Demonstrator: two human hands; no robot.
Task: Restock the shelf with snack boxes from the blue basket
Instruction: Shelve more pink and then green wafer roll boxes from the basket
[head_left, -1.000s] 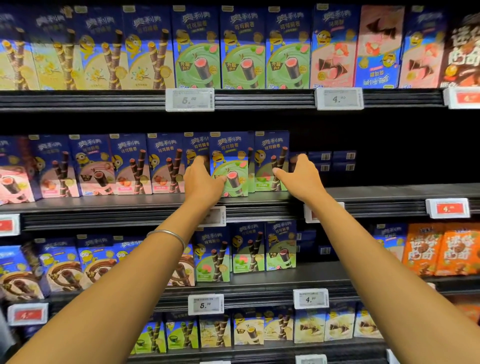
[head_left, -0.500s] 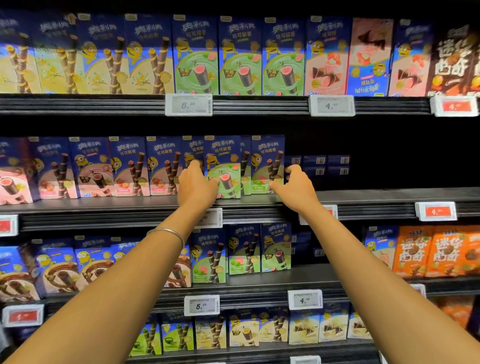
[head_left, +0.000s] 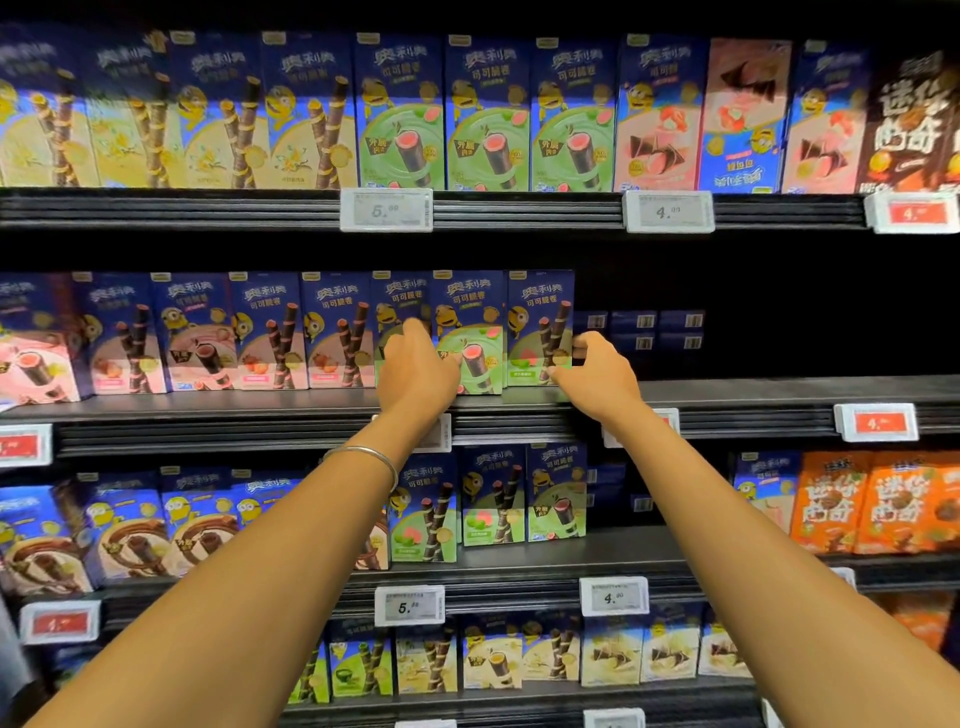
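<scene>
Cardboard, light and stiff I'd say: green boxes (head_left: 470, 317) stand on the middle shelf (head_left: 753, 392), left hand (head_left: 415, 371) curled round one side, right hand (head_left: 597, 376) pinching the other. Squeeze the edges gently; walls may dent.

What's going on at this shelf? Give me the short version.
A person is handling snack boxes on the middle shelf. The left hand appears to grip the left edge of a green roll box. The right hand pinches the right edge of the end box beside it. Further right, barcoded boxes sit far back on the same shelf. The blue basket is not in view.
</scene>
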